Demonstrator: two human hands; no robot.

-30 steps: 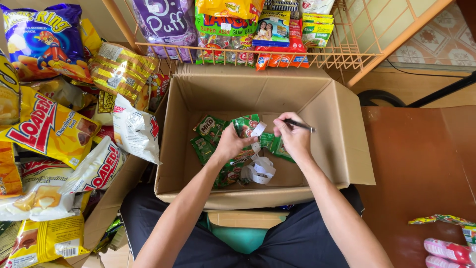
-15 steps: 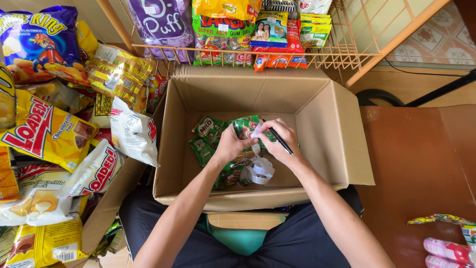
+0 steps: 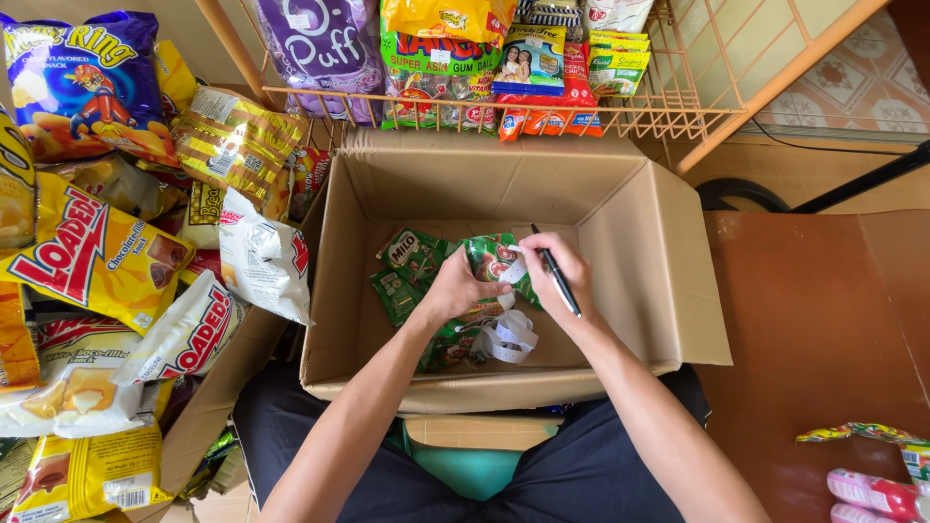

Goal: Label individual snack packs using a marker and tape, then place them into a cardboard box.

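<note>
An open cardboard box (image 3: 639, 242) rests on my lap. Inside it lie several green sachets (image 3: 412, 257) and a strip of white stickers (image 3: 509, 336). My left hand (image 3: 455, 289) grips one green sachet (image 3: 487, 254) near the middle of the box. My right hand (image 3: 554, 271) holds a black pen (image 3: 557, 276) between its fingers. Its fingertips also pinch a small white sticker (image 3: 513, 268) against the same sachet.
Large snack bags are piled at the left, among them yellow bags (image 3: 92, 257) and a blue bag (image 3: 77, 82). A wire rack (image 3: 659, 107) with more snack packs stands behind the box. A brown table (image 3: 823, 320) lies to the right, with pink packets (image 3: 877, 489) at its corner.
My right hand has turned the pen from pointing sideways to pointing down along the hand, and it has moved left onto the sachet held by my left hand.
</note>
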